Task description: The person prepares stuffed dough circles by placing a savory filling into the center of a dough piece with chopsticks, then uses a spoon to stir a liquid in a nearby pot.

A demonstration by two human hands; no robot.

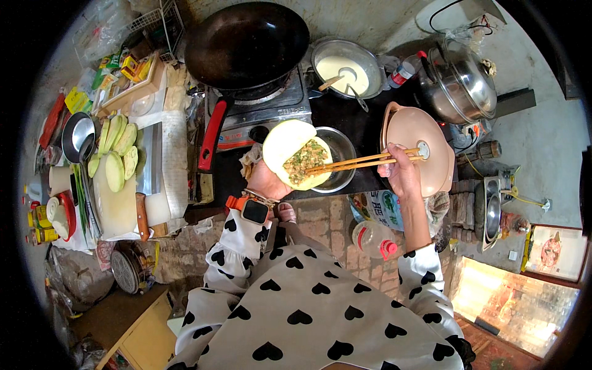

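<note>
My left hand (266, 181) holds a pale green vegetable slice (287, 138), split like a pocket and spread apart. Chopped filling with green flecks (306, 159) lies on its lower half. Two wooden chopsticks (360, 163) are gripped in my right hand (401, 170), their tips touching the filling. A steel bowl (346, 152) sits behind the slice, partly hidden by it. Below my right hand stands a pink lidded pot (411, 127). More pale slices (118, 148) lie at the left on a cutting board (115, 212), near a cleaver with a wooden handle (142, 215).
A dark wok (247, 46) rests on a gas stove (259, 113), its red handle (215, 134) pointing towards me. Behind the steel bowl is a basin of pale batter (333, 64). A steel pot (458, 83) stands at the right. A plastic bottle (370, 238) is down near the floor.
</note>
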